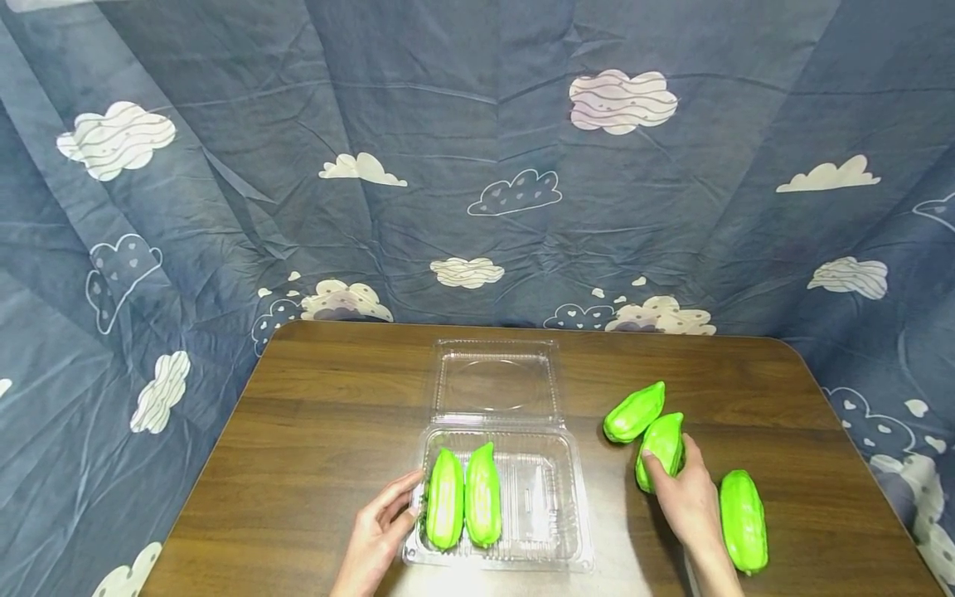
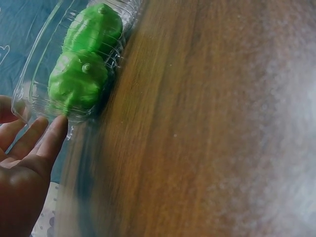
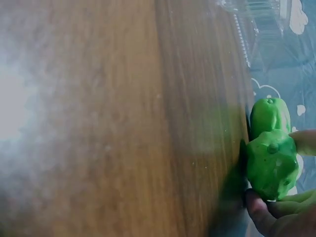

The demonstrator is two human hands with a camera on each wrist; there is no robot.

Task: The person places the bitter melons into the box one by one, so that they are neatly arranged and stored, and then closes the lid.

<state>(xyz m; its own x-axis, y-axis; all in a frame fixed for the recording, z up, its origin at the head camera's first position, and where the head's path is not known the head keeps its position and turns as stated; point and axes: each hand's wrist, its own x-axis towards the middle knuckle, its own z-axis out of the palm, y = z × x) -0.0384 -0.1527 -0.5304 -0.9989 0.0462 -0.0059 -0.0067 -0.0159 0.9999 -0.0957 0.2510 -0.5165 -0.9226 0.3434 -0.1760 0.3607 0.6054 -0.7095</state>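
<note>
My right hand grips a green bitter melon, thumb on one side and fingers on the other; in the right wrist view this melon has its stem end facing the camera. Just behind it lies another bitter melon. My left hand touches the left side of a clear plastic clamshell box with its fingers extended, as the left wrist view shows at the box's wall. Inside the box's left half, two bitter melons stand side by side, lengthwise.
The box's hinged lid lies folded back on the wooden table. A further bitter melon rests to the right of my right hand. Behind the table hangs a blue cloth with clouds.
</note>
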